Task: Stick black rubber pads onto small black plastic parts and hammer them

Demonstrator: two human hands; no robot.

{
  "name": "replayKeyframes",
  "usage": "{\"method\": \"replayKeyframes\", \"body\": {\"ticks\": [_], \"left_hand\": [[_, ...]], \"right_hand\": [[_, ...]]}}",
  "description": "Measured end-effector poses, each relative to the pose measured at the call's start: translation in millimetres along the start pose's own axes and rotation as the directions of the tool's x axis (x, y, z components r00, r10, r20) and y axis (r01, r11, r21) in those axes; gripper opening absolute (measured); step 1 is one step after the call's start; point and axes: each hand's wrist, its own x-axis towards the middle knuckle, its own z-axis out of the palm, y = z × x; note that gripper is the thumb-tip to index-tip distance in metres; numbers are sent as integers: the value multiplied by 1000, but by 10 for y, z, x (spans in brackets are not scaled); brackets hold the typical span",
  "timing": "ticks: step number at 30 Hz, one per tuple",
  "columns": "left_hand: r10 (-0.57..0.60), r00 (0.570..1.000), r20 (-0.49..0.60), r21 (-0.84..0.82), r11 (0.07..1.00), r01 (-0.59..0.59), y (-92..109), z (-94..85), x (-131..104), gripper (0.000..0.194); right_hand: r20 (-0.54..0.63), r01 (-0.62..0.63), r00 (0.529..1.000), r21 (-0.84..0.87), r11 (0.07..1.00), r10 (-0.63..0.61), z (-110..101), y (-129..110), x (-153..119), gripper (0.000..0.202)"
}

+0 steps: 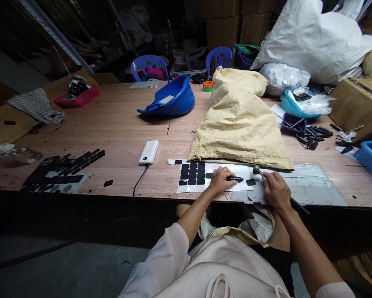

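Piece (238, 179), lower centre, pinched by left hand (220, 180); tool (256, 170) gripped in right hand (277, 191); best steadied flat, clear of tool.

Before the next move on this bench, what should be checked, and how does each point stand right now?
1. Left hand holding the slim black cylindrical part: ok.
2. Right hand gripping the dark, round-headed tool: ok.
3. Tool head apart from the black part: ok, a gap shows.
4. Tool head free of the large cream fabric sack: cannot tell, they look very close.
5. Cable of the white rectangular device away from both hands: ok.
6. Underside of the black part inspected: cannot tell, hidden from this view.
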Motion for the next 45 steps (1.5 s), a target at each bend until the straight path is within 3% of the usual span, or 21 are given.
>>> {"method": "replayKeyframes", "body": {"ticks": [6,12,17,20,25,32,36,41,45], "left_hand": [[43,999,-33,-33,998,-44,-4,7,-19,21],[40,998,-39,-30,999,-41,6,-4,-26,16],[28,999,-22,-15,999,-29,9,-4,-17,17],[37,999,-31,-20,999,-37,12,2,-15,16],[43,999,-25,-8,999,-44,7,5,-11,17],[45,999,-20,-9,999,-46,7,-7,-14,17],[51,999,-15,-3,999,-51,6,1,-13,17],[41,999,-11,27,999,-41,8,20,-18,21],[49,999,1,25,998,-49,-9,10,3,21]], "right_hand": [[24,6,1000,291,957,-13,-29,-543,-167,31],[21,-8,1000,275,961,2,-83,-728,-193,36],[52,52,997,211,976,-64,-9,-761,-204,41],[87,79,992,152,985,-93,32,-715,-204,42],[-7,69,998,153,986,-68,-17,-636,-201,42],[28,52,998,133,990,-57,-39,-517,-202,38],[-40,46,998,22,999,-45,-97,-196,-67,36],[-28,123,991,-126,984,-128,-64,303,62,29],[-74,129,987,-182,975,-145,38,460,55,27]]}}
